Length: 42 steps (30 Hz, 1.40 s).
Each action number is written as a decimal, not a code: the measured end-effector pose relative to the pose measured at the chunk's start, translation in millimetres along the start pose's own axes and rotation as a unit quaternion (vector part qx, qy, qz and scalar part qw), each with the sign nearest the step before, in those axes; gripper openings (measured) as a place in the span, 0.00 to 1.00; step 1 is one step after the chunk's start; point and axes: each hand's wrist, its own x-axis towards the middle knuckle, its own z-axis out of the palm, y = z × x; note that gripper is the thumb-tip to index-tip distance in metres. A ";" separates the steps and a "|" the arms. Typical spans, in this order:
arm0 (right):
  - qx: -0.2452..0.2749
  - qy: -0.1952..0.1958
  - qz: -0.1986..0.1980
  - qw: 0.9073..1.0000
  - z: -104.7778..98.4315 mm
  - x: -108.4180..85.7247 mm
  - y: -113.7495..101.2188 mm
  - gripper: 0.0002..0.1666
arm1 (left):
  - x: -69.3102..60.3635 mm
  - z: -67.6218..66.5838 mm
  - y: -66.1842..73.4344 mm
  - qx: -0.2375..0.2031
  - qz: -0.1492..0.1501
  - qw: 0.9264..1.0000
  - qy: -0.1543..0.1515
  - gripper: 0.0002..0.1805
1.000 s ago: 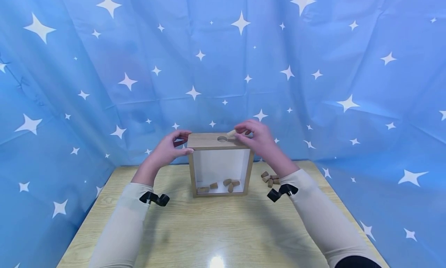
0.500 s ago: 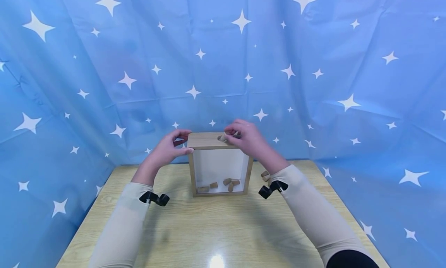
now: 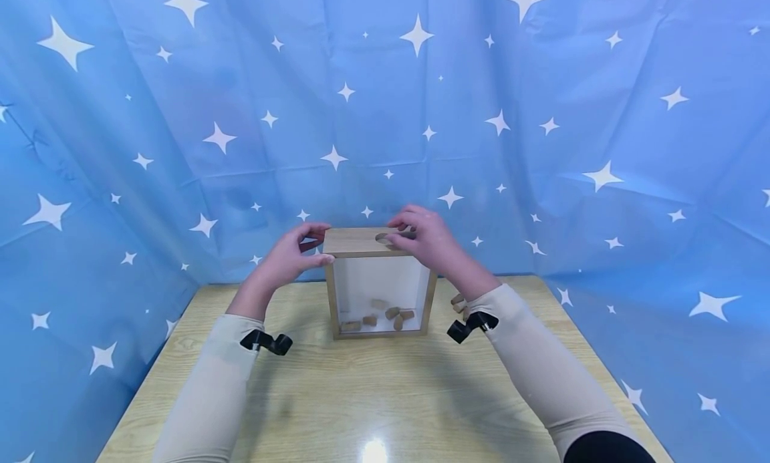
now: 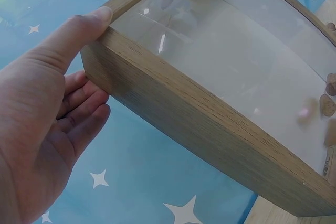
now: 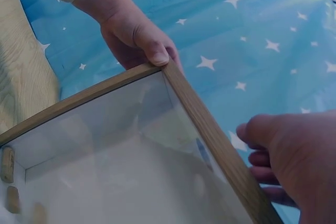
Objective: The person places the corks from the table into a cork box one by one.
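A wooden-framed box (image 3: 329, 296) with a clear front and white inside stands upright on the table. Its top has a round hole (image 3: 381, 238). My left hand (image 3: 287, 254) holds the top left corner, thumb on the front edge and fingers round the side and back, as the left wrist view shows too. Over the hole hovers my right hand (image 3: 430, 239), its fingers loosely bent with nothing seen between them. Inside, several corks (image 3: 398, 323) lie along the bottom, and one blurred cork (image 3: 379, 304) is just above them.
More loose corks (image 3: 458, 304) lie on the wooden table (image 3: 361, 389) right of the box, partly hidden by my right wrist. A blue curtain with white stars (image 3: 385, 102) hangs behind and along both sides. Black wrist mounts (image 3: 472, 326) sit on both sleeves.
My right hand has moved left to the hole and let go of a cork, which has dropped through into the box. My left hand has stayed on the corner.
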 end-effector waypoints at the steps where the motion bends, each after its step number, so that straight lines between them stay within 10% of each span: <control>1: 0.002 0.003 -0.001 1.000 -0.5 -0.9 -0.1 0.09 | 0.0 -0.1 0.0 -0.001 -0.001 1.000 -0.001 0.41; 23: 0.037 0.185 0.012 0.982 -44.7 -88.9 48.1 0.06 | -0.8 -0.5 0.4 -0.001 0.002 1.000 -0.001 0.41; 42: -0.020 0.062 0.202 0.977 -22.3 -179.3 114.3 0.08 | 0.1 -0.8 -0.5 0.000 0.002 1.000 -0.002 0.40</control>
